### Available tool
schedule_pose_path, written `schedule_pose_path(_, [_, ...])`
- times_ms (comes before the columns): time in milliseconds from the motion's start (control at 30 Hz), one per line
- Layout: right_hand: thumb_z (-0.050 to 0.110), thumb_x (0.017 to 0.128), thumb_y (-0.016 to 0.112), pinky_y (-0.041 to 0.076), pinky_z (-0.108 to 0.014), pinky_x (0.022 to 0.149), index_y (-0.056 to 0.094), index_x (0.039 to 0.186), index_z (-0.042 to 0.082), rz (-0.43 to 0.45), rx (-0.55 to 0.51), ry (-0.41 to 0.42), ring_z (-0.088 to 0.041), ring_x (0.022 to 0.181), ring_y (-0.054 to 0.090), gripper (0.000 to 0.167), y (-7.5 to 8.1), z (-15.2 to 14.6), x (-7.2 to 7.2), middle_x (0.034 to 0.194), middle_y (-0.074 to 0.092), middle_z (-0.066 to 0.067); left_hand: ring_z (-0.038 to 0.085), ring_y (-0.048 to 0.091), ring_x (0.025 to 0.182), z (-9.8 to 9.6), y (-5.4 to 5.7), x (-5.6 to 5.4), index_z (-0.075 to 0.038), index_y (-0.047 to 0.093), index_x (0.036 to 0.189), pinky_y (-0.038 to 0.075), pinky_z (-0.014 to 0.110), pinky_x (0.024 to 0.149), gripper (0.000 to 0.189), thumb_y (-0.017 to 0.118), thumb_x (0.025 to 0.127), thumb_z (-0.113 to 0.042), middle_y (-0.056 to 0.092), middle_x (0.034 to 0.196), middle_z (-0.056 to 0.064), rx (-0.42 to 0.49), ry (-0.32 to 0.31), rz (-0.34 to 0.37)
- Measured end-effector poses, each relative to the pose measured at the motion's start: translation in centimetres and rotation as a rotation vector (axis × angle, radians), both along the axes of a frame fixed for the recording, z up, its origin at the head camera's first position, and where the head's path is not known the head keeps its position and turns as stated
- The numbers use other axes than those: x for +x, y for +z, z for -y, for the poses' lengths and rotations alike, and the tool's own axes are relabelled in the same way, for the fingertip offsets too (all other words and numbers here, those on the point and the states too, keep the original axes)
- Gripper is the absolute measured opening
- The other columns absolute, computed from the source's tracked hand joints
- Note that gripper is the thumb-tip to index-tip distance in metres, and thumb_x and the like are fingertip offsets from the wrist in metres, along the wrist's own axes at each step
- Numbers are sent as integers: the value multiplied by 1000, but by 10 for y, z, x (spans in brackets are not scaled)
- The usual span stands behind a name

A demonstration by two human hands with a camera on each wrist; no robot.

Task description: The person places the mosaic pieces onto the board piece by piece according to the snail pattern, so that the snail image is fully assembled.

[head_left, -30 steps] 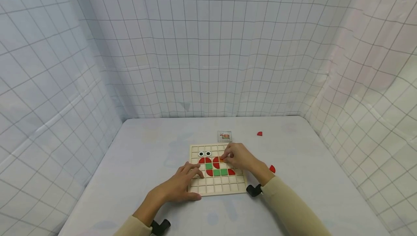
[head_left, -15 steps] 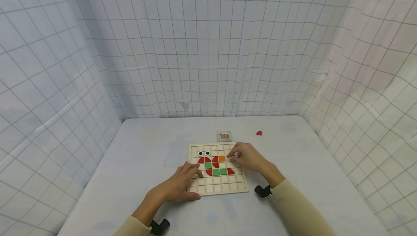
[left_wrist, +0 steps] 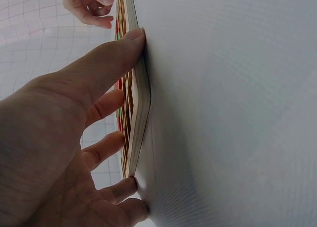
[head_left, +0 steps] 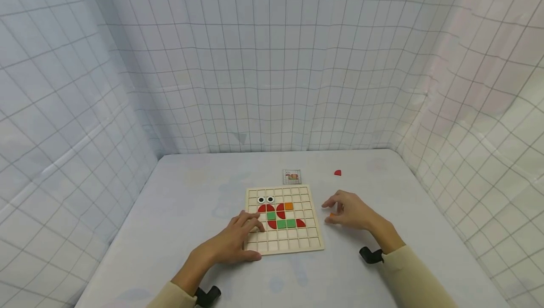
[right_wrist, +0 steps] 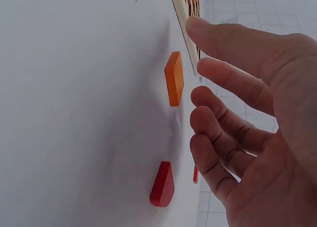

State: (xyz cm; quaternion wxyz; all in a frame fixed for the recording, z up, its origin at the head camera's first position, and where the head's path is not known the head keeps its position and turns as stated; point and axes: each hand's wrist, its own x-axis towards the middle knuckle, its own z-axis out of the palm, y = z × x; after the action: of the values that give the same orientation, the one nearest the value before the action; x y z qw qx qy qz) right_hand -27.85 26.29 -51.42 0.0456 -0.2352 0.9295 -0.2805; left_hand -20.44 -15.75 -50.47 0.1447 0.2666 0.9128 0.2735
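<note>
A wooden grid board (head_left: 284, 246) lies on the table, bearing two eye tiles (head_left: 266, 200), red quarter-round tiles (head_left: 301, 223), green square tiles (head_left: 282, 224) and an orange square tile (head_left: 289, 206). My left hand (head_left: 233, 242) rests at the board's left side. In the left wrist view its thumb touches the edge while two fingers lie over the grid. Right of the board, my right hand (head_left: 352, 209) hovers with fingers parted over a loose orange tile (right_wrist: 174, 79), apart from it. Beside that lies a loose red tile (right_wrist: 162, 186), hidden by the hand in the head view.
A small picture card (head_left: 292, 176) lies behind the board. Farther right at the back is another red quarter-round tile (head_left: 337, 173). White grid-patterned sheets (head_left: 272, 86) enclose the table on the back and both sides.
My right hand let go of the orange tile on the board and moved right, off the board, to above the loose orange tile. My left hand stayed in place.
</note>
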Motion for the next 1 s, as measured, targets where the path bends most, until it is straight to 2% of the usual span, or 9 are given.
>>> schedule_pose_path(300, [19,95,98,55,-24,80,88,118,15,-13,9,19,-6,89,61,25,-6,-11,2,100,73,9,68,26,172,2,-2,-2,-22,63,144,37,84,132,60,96,98,-44,42,182,20,-2,6,1])
schedule_pose_path(500, [15,97,97,57,-23,81,88,115,16,-7,-9,21,-3,90,63,20,-11,-12,0,102,77,9,69,26,172,2,-3,-1,-22,63,143,37,84,131,60,96,98,-42,42,182,21,-2,5,1])
schedule_pose_path(1000, [12,97,95,58,-22,81,89,116,14,-7,-32,44,1,88,62,20,-6,-9,-1,102,78,10,69,25,172,0,0,0,-23,64,142,36,85,131,59,97,97,-43,42,182,21,-1,16,21])
